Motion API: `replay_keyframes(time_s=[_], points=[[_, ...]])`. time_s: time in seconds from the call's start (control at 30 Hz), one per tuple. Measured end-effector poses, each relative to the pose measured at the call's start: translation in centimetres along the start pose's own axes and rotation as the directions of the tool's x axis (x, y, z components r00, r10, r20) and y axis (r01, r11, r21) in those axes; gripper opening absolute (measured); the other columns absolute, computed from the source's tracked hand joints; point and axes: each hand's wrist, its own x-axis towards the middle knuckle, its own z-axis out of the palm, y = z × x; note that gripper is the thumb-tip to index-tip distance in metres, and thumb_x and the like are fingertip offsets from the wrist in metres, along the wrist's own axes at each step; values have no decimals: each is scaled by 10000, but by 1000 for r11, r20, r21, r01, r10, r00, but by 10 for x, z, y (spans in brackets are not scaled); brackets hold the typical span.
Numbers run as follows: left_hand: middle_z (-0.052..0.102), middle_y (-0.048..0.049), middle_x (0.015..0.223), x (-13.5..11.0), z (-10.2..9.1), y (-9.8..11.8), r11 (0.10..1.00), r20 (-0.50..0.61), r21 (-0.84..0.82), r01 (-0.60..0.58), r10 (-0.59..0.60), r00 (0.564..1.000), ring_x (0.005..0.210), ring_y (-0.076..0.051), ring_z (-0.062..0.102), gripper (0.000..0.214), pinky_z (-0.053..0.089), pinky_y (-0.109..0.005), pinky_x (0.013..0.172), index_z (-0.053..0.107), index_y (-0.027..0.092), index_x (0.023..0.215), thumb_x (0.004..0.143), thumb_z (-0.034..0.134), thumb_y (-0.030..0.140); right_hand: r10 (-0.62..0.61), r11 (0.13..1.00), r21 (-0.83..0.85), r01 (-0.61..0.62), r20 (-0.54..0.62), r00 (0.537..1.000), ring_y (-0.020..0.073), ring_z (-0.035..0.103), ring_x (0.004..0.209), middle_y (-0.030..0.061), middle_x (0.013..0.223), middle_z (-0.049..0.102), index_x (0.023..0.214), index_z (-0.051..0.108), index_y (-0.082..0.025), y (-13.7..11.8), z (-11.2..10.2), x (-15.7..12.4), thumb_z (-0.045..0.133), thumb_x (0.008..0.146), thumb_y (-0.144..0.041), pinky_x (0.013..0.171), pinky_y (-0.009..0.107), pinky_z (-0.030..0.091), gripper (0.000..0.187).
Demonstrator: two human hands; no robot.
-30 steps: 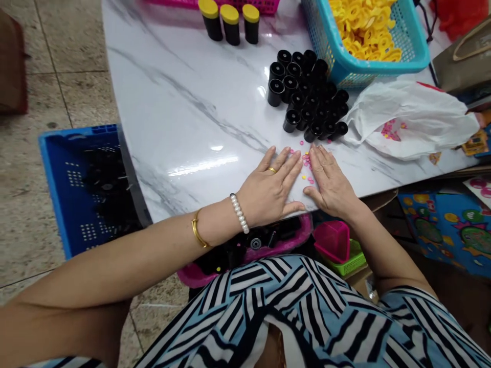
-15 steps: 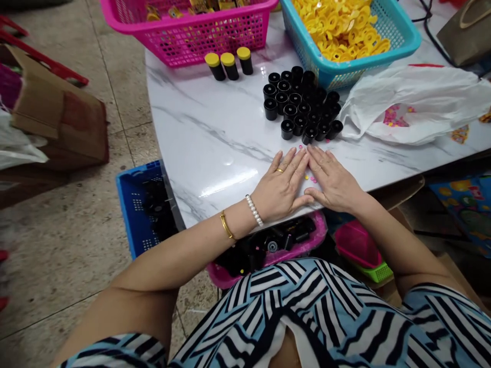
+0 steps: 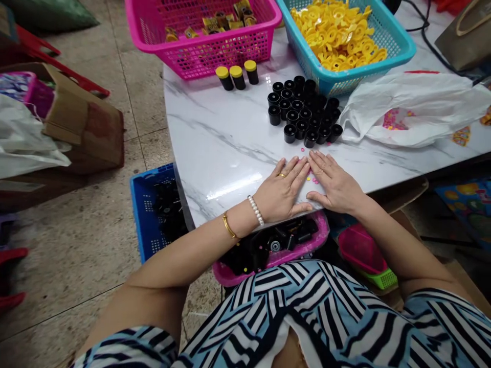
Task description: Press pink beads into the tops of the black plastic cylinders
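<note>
My left hand (image 3: 282, 190) lies flat on the marbled table (image 3: 215, 153), fingers stretched out and holding nothing. My right hand (image 3: 334, 183) also rests flat there, its fingertips close against the left ones. Between the palms and thumbs sit a few tiny pink and yellow pieces (image 3: 314, 180). Just beyond my fingertips stands a cluster of small black cylindrical containers (image 3: 303, 112), several in number. Farther back on the left are three black containers with yellow caps (image 3: 237, 76).
A pink basket (image 3: 207, 56) and a turquoise basket (image 3: 326, 76) of yellow plastic parts stand at the back. A white plastic bag (image 3: 433, 107) with pink pieces lies right. Below the edge are a pink tub (image 3: 230, 276) and a blue crate (image 3: 140, 225) of black parts.
The view has shifted, so the baskets and table appear slightly farther right and lower. Both hands stay flat on the table; the thumbs are slightly farther apart.
</note>
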Motion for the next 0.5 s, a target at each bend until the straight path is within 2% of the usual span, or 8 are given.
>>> replay_keyframes(time_s=[0.1, 0.17, 0.23, 0.3, 0.4, 0.47, 0.5], points=[[233, -215, 1694, -1, -2, -4, 999, -55, -49, -13, 10, 998, 1591, -381, 206, 1001, 136, -570, 1303, 181, 96, 1639, 952, 338, 808, 77, 996, 70, -64, -206, 975, 307, 404, 1537, 147, 1650, 410, 1606, 369, -184, 1, -2, -8, 563, 991, -511, 1278, 545, 345, 723], [230, -208, 1697, -1, -4, -7, 998, -97, -67, 4, -11, 995, 1594, -374, 200, 965, 154, -560, 1301, 177, 105, 1641, 970, 344, 778, 177, 983, 104, -148, -373, 911, 284, 537, 1445, 120, 1537, 572, 1512, 523, -218, 2, 0, -16, 511, 1032, -405, 1236, 526, 421, 515], [224, -207, 1698, -1, -4, -8, 997, -103, -68, 22, -28, 994, 1595, -374, 197, 950, 168, -561, 1296, 146, 116, 1649, 980, 363, 754, 238, 971, 95, -219, -453, 859, 268, 618, 1364, 110, 1437, 662, 1431, 609, -225, 2, 4, -23, 476, 1050, -350, 1205, 512, 462, 423], [226, -209, 1697, 1, -3, -8, 999, -78, -51, 19, -23, 997, 1591, -384, 202, 959, 168, -567, 1293, 135, 121, 1653, 975, 377, 754, 237, 968, 20, -252, -416, 878, 282, 590, 1393, 141, 1476, 626, 1468, 570, -194, 2, 9, -25, 486, 1045, -384, 1223, 533, 430, 471], [192, -214, 1703, 6, -1, -5, 1000, -67, -2, 18, -18, 998, 1596, -390, 178, 1000, 130, -563, 1299, 149, 94, 1649, 959, 369, 784, 185, 966, -148, -211, -175, 967, 340, 381, 1545, 203, 1647, 393, 1609, 338, -117, 0, 10, -18, 507, 1007, -551, 1279, 608, 283, 761], [186, -214, 1705, 12, 0, -3, 999, -59, 30, 27, -25, 998, 1598, -380, 178, 1001, 108, -556, 1302, 168, 77, 1643, 962, 345, 789, 169, 962, -216, -168, -13, 986, 359, 266, 1592, 217, 1691, 285, 1640, 226, -80, -2, 8, -9, 473, 995, -620, 1292, 629, 211, 877], [193, -215, 1703, 14, 0, -3, 999, -46, 42, 32, -30, 998, 1597, -375, 186, 992, 102, -555, 1302, 181, 70, 1640, 969, 330, 785, 178, 958, -236, -165, 33, 983, 358, 238, 1601, 217, 1699, 262, 1644, 200, -70, -3, 7, -6, 448, 1000, -627, 1296, 627, 191, 886]])
